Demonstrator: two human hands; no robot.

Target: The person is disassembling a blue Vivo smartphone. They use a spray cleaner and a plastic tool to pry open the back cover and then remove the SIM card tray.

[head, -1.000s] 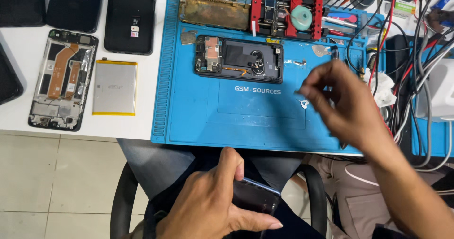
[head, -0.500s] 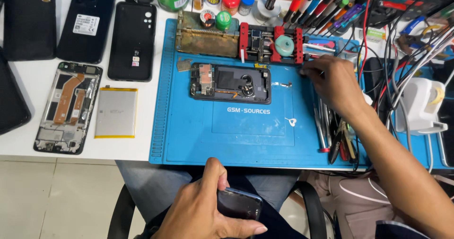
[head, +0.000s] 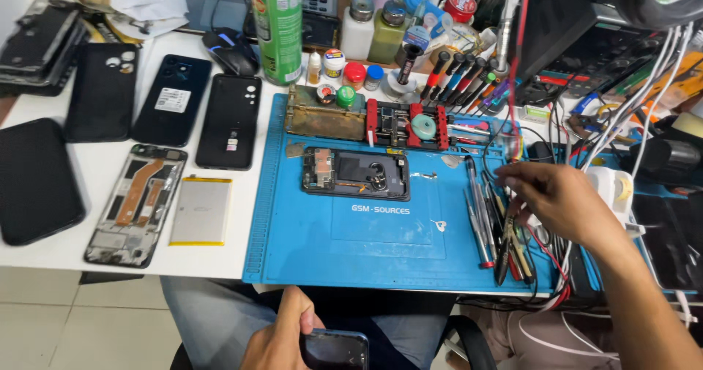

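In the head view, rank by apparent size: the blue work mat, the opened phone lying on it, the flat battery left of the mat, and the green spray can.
Largest to smallest:
1. blue work mat
2. green spray can, though it is cut off at the top
3. opened phone
4. flat battery
The opened phone and flat battery look nearly alike, so their order is unsure.

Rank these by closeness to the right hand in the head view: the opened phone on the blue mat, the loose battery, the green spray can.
From the right hand:
1. Opened phone, mat centre.
2. Green spray can, table's back.
3. Loose battery, left of mat.
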